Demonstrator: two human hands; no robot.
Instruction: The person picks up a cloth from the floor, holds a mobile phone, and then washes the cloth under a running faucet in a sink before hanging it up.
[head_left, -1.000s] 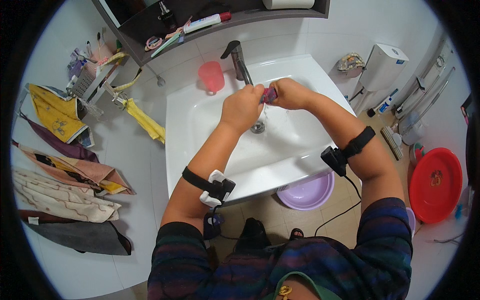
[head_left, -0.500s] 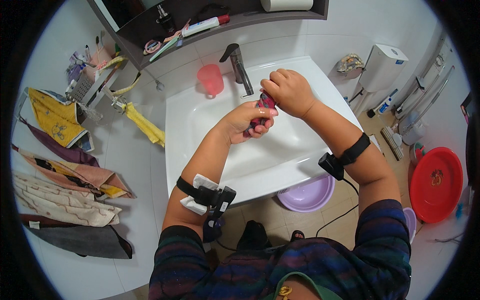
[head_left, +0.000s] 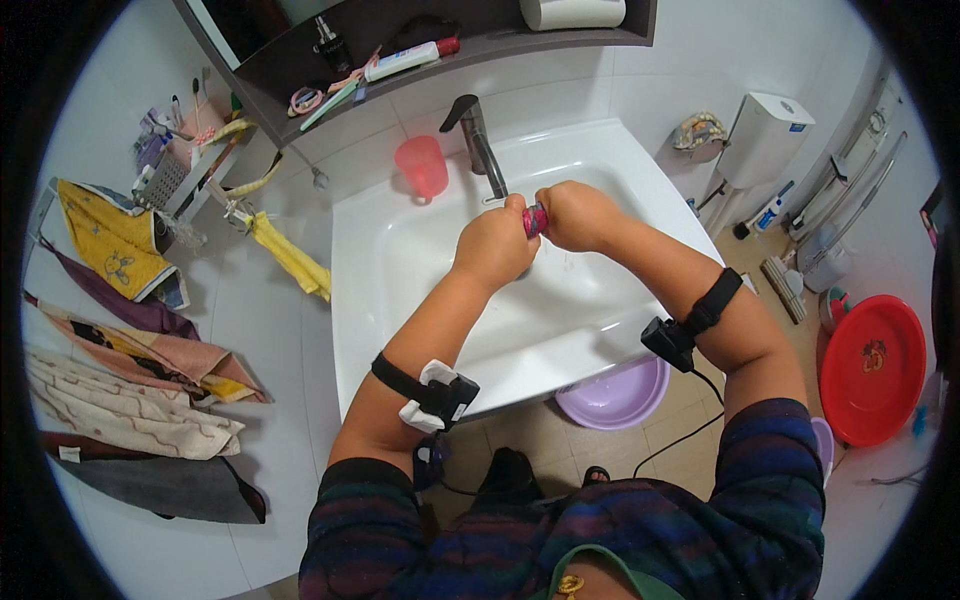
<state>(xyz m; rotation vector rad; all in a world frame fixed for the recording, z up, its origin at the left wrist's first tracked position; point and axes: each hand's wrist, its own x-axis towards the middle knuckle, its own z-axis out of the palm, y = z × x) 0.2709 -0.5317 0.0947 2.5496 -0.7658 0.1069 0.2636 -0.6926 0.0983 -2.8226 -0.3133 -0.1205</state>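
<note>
Over the white washbasin (head_left: 400,330) I grip a twisted red and dark patterned cloth (head_left: 535,220) with both fists. My left hand (head_left: 495,243) is closed round one end and my right hand (head_left: 580,216) round the other. Only a short bunched piece shows between the fists; the rest is hidden inside them. Just behind my hands stands a dark grey faucet (head_left: 478,145), its spout pointing toward them. No stream of water can be made out. A pink translucent cup (head_left: 422,166) stands on the basin's back rim, left of the faucet.
A dark shelf (head_left: 500,42) with a toothpaste tube (head_left: 405,60) hangs above the basin. Towels (head_left: 130,400) hang on the left wall, with a yellow cloth (head_left: 288,258) nearer the basin. Below are a purple tub (head_left: 620,395) and, at right, a red basin (head_left: 870,400).
My left hand has turned from palm up to knuckles up. The right fist has come down toward me, and the cloth now lies level between the fists, with less of it showing.
</note>
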